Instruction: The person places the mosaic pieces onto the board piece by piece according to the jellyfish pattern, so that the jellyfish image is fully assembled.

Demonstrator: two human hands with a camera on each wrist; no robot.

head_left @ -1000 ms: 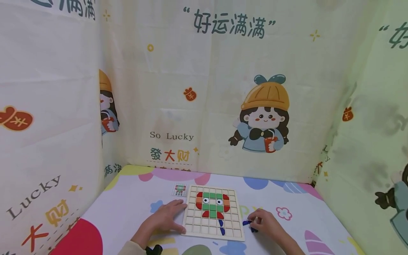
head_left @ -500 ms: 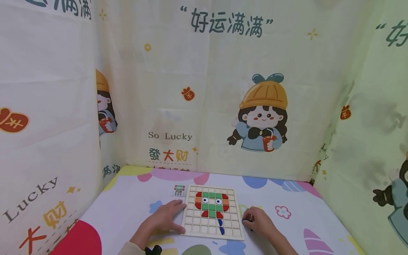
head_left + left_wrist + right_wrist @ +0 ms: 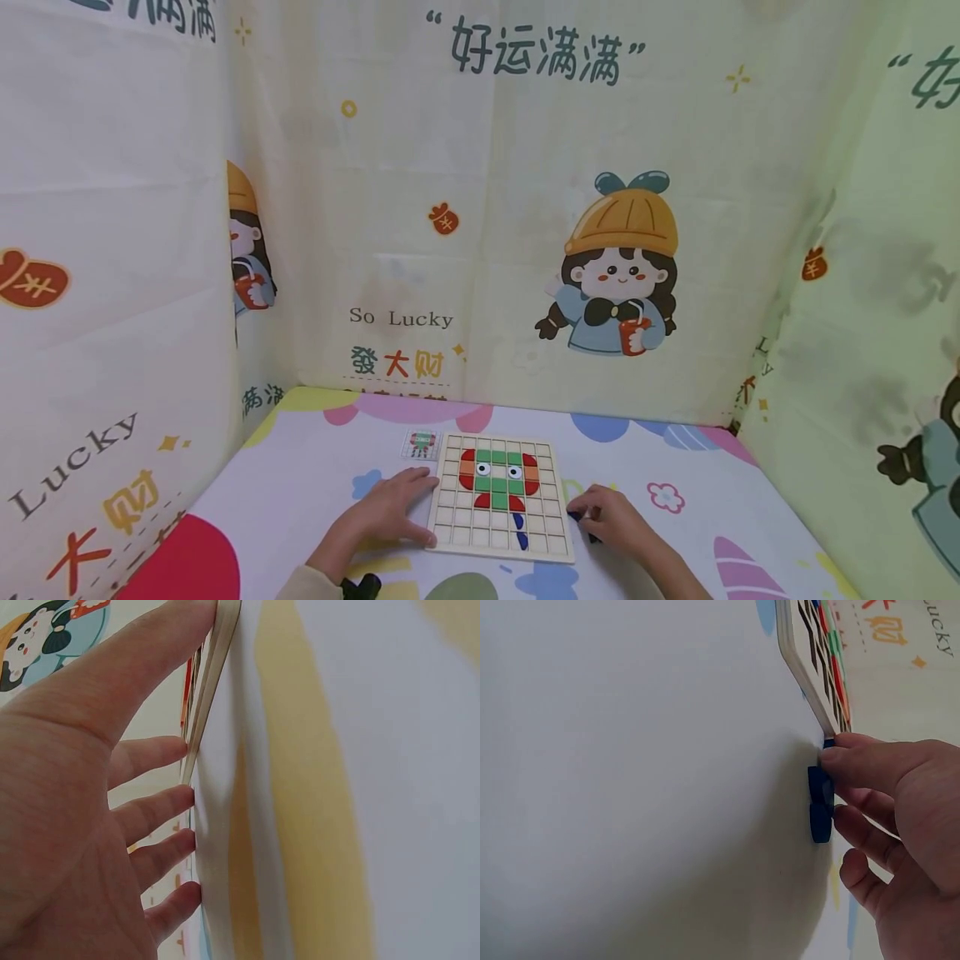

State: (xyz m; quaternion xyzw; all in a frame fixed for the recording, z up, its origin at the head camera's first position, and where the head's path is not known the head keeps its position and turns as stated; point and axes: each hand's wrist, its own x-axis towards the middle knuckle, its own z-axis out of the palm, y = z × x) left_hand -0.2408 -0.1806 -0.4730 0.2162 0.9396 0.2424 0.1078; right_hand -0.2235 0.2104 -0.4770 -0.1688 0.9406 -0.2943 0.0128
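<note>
A wooden grid board (image 3: 450, 537) lies on the table. Red, green and orange tiles (image 3: 499, 483) with two eye tiles form a face on it, and two dark blue petal-shaped tiles (image 3: 521, 533) sit below. My left hand (image 3: 382, 508) rests with spread fingers along the board's left edge, the thumb (image 3: 150, 664) at its near corner. Just off the right edge, my right hand (image 3: 618, 525) pinches a small blue tile (image 3: 829, 742) between thumb and index finger, which mostly hide it. More blue tiles (image 3: 820, 823) lie on the table close under those fingers.
A small picture card (image 3: 422, 445) with a gridded figure lies beside the board's upper left corner. The table (image 3: 300, 450) has a white cover with coloured shapes. Printed cloth walls (image 3: 495, 208) stand behind and on both sides.
My right hand has moved left to the board's right edge, its fingers now closed over the blue tile that showed beside them earlier. The left hand stays in place.
</note>
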